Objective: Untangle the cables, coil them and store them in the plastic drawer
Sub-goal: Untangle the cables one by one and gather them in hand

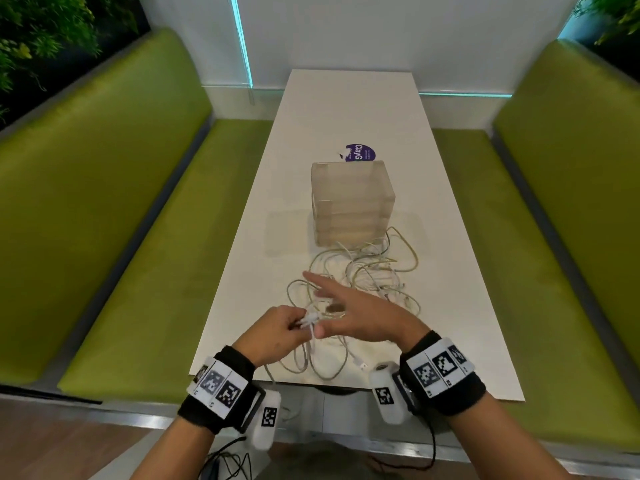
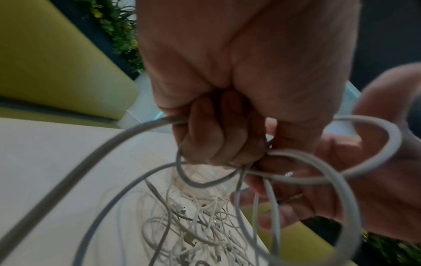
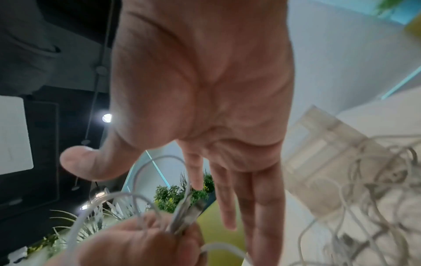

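I see the left hand [image 1: 273, 332] clenched around a bunch of white cable loops [image 2: 318, 162] with a connector end [image 1: 308, 319] sticking out between thumb and fingers, held over the table [image 1: 349, 109] close to its near edge. Right hand [image 1: 360, 315] is released, fingers straight and spread, palm beside the left hand's bundle; wrist view shows the loops passing in front of its fingers [image 3: 262, 198], can't tell if they touch. Rest of the tangled cables [image 1: 367, 271] lie in a loose pile on the table midway along, running from the hands up to the front of the plastic drawer [image 1: 351, 202]. Drawer unit stands upright near the table's centre, translucent, all drawers look closed. A purple sticker [image 1: 360, 153] sits on the table just behind it. One loose plug [image 1: 362, 365] lies at the near edge. Green benches [image 1: 114, 188] run along both long sides
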A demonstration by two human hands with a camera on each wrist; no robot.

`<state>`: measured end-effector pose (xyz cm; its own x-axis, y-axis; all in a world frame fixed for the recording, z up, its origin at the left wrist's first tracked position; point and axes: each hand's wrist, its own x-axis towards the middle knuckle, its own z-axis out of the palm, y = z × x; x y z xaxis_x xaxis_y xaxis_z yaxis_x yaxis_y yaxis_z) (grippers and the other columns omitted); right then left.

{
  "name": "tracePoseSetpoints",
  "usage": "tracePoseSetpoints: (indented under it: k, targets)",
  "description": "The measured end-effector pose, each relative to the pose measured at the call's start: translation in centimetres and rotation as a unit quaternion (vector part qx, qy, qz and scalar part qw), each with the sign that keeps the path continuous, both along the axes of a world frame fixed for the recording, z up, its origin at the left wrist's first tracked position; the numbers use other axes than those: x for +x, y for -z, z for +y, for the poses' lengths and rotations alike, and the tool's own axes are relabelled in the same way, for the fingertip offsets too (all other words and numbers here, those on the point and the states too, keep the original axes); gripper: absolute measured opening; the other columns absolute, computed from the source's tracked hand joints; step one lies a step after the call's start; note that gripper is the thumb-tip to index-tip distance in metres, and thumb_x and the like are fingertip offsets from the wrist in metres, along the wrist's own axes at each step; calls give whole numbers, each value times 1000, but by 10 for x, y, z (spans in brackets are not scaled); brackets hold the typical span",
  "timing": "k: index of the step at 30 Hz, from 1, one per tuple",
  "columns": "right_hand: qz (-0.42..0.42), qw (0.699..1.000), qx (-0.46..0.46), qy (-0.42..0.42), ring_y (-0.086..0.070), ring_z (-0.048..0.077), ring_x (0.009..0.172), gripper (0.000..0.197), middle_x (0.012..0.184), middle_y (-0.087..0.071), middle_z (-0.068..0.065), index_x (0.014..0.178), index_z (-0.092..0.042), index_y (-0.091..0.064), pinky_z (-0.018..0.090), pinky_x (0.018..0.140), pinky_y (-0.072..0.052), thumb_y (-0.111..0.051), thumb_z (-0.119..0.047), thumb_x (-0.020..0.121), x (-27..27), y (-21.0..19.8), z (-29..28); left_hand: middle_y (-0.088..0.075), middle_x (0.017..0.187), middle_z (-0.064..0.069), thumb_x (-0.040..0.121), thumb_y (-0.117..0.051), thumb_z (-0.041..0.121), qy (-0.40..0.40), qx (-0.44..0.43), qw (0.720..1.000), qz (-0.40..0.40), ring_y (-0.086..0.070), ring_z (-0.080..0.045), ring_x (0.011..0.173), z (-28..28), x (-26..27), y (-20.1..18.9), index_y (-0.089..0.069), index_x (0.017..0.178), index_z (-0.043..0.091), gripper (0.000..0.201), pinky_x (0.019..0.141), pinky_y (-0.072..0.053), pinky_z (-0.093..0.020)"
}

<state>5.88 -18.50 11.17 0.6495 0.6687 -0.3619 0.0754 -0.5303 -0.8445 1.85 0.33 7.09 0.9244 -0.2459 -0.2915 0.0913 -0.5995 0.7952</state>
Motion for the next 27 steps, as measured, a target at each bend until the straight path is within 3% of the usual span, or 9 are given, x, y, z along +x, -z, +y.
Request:
tracePoseSetpoints:
  k: [2, 4, 6, 9, 11, 14, 18, 23, 27]
  targets:
    - [11, 1000, 24, 1, -60, 7, 101, 66, 128, -55, -6, 137, -39, -40, 26, 84, -52, -71, -43, 79, -7, 9, 4, -44, 54, 11, 89, -61, 21, 37, 36, 999, 9, -37, -1, 45, -6, -4, -3, -46, 58, 24, 34, 47, -28, -15]
    - [31, 997, 55, 34, -67, 16, 90, 44, 112, -66, 1, 123, -27, -57, 34, 76, -58, -71, -35, 82, -10, 16, 2, -49, 60, 8, 87, -62, 26, 52, 22, 998, 18, -43, -4, 54, -6, -8, -3, -57, 67, 20, 22, 53, -33, -18]
    - [72, 992, 87, 60, -69, 25, 83, 37, 105, -69, 10, 118, -20, -61, 33, 68, -57, -72, -23, 83, -12, 22, -9, -46, 62, 5, 84, -68, 31, 12, -71, 997, 35, -41, -11, 58, -1, -15, -2, -65, 89, 16, 16, 56, -34, -23]
    - [120, 984, 111, 73, -67, 23, 70, 37, 92, -70, 15, 119, -9, -60, 26, 61, -53, -69, -5, 83, -17, 32, -23, -32, 57, 7, 89, -63, 15, -91, -242, 965, 47, -28, -10, 49, 7, -24, 0, -60, 109, 15, 21, 47, -27, -19]
    - [134, 982, 112, 66, -64, 22, 66, 31, 84, -69, 11, 113, -3, -61, 25, 61, -53, -68, 1, 83, -24, 41, -24, -28, 57, 7, 94, -54, 16, -134, -319, 937, 42, -22, -10, 49, 10, -26, -1, -59, 103, 12, 11, 46, -22, -20]
    - [148, 983, 94, 51, -63, 18, 62, 28, 82, -67, 10, 107, -5, -59, 25, 62, -54, -68, 2, 81, -45, 60, -17, -26, 56, 8, 92, -56, 28, -183, -387, 903, 34, -20, -8, 48, 12, -24, 0, -65, 83, 17, 18, 44, -25, -18]
    - [159, 986, 48, 27, -66, 21, 79, 29, 90, -67, 9, 100, -19, -57, 41, 80, -56, -70, -3, 80, -72, 95, -4, -25, 55, 7, 84, -56, 36, -202, -438, 876, 22, -20, -7, 46, 10, -20, -5, -59, 77, 13, 24, 42, -23, -17]
    - [63, 987, -100, -108, -50, 16, 119, 60, 132, -55, -1, 134, -29, -47, 31, 99, -41, -72, -22, 80, -77, 109, -2, -26, 55, 6, 96, -42, 23, -218, -421, 880, 26, -20, -7, 45, 7, -20, -5, -54, 82, 8, 24, 43, -19, -19]
    - [43, 990, -104, -90, -50, 14, 122, 69, 138, -51, -2, 145, -26, -33, 26, 101, -41, -65, -14, 84, -67, 105, -16, -27, 55, 6, 95, -41, 24, -232, -449, 861, 54, -19, -6, 44, 8, -18, -5, -54, 87, 7, 23, 46, -13, -23]
